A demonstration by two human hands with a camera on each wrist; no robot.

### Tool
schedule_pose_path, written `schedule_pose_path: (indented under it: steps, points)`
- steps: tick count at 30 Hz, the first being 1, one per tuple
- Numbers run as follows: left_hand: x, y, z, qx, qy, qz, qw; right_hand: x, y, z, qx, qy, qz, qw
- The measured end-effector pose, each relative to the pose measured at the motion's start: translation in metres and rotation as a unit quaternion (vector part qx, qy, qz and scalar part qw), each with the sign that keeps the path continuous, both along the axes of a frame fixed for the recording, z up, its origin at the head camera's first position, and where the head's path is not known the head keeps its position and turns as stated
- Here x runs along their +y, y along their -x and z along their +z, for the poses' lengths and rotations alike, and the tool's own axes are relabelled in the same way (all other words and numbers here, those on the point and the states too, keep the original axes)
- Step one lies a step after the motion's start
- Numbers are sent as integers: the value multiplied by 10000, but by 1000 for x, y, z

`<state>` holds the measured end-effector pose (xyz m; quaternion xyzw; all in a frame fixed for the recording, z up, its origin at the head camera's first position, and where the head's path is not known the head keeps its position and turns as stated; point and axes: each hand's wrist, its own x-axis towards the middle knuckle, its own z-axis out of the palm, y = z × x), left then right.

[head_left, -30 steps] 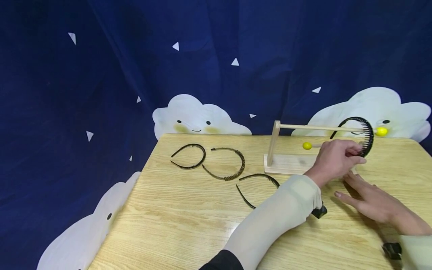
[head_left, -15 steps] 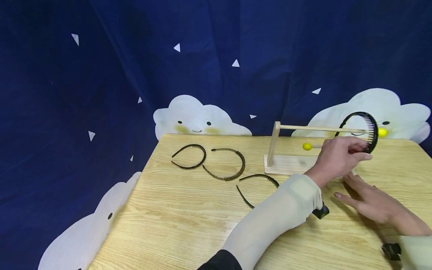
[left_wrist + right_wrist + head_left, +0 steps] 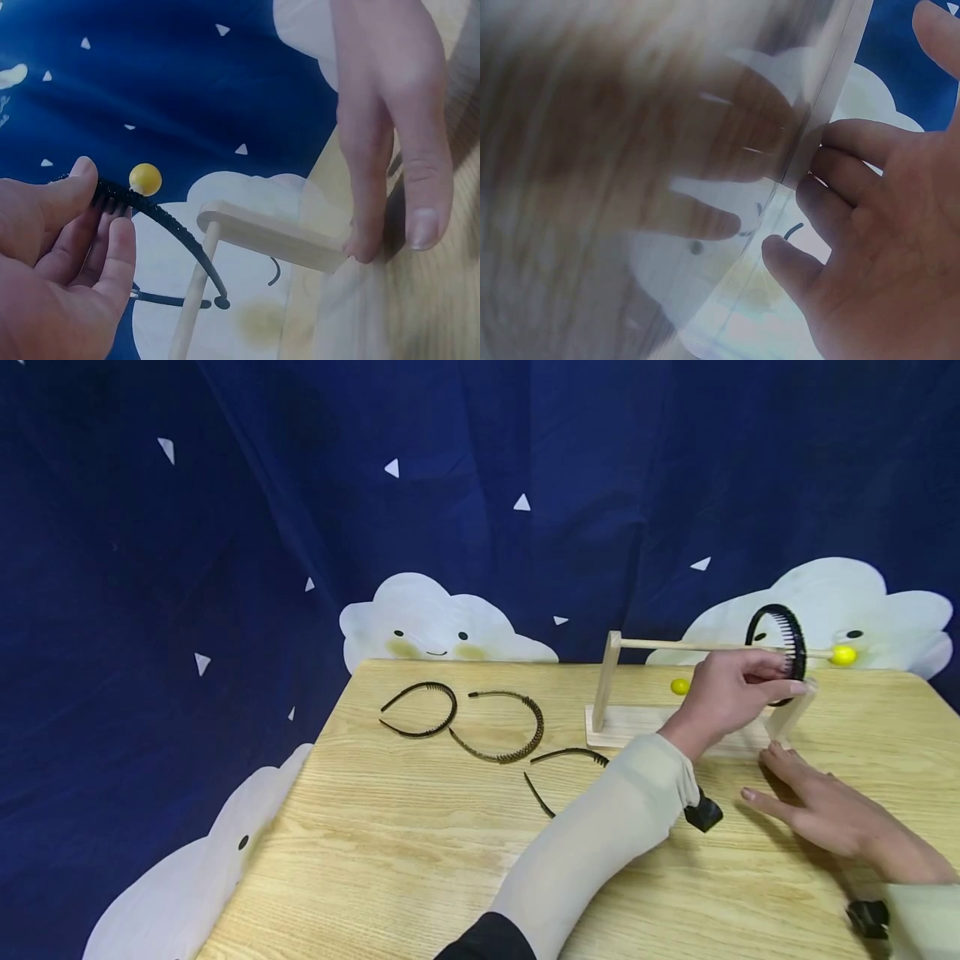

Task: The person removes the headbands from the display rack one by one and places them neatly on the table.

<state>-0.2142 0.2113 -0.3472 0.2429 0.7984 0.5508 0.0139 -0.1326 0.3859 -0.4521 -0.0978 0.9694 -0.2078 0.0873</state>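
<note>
My left hand [image 3: 723, 697] pinches a black toothed headband [image 3: 797, 647] between thumb and fingers. In the head view its loop stands upright across the upper rod [image 3: 686, 646] of a wooden rack, just left of that rod's yellow ball end [image 3: 844, 656]. The left wrist view shows the headband's band [image 3: 176, 225] slanting from the thumb, its free tips near the pale rod. My right hand [image 3: 832, 810] lies low with fingers extended, fingertips against the near right corner of the rack's base [image 3: 637, 724]. In the right wrist view those fingers [image 3: 855, 142] meet the wooden edge.
Three more headbands lie on the wooden table [image 3: 390, 860]: a thin black one [image 3: 453, 706], a brown coiled one [image 3: 538, 727] and a dark one [image 3: 570, 752] partly hidden by my left sleeve. A second yellow ball [image 3: 679, 687] sits lower on the rack. Behind hangs a blue cloud-print curtain [image 3: 450, 485].
My left hand first moves the headband slightly right and up, then left along the upper rod, away from the yellow ball. The right hand stays at the base.
</note>
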Motion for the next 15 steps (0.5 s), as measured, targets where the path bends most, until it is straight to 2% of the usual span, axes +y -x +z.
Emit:
schedule_pose_path:
  steps: [8,15]
  points:
    - [-1,-1,11,-514,-226,-19,9984,-1,0,1,-68,51,-26,10000]
    - [-4,-2,17,-628,-487,-121,9968,-1,-1,1,-106,49,-68,9999]
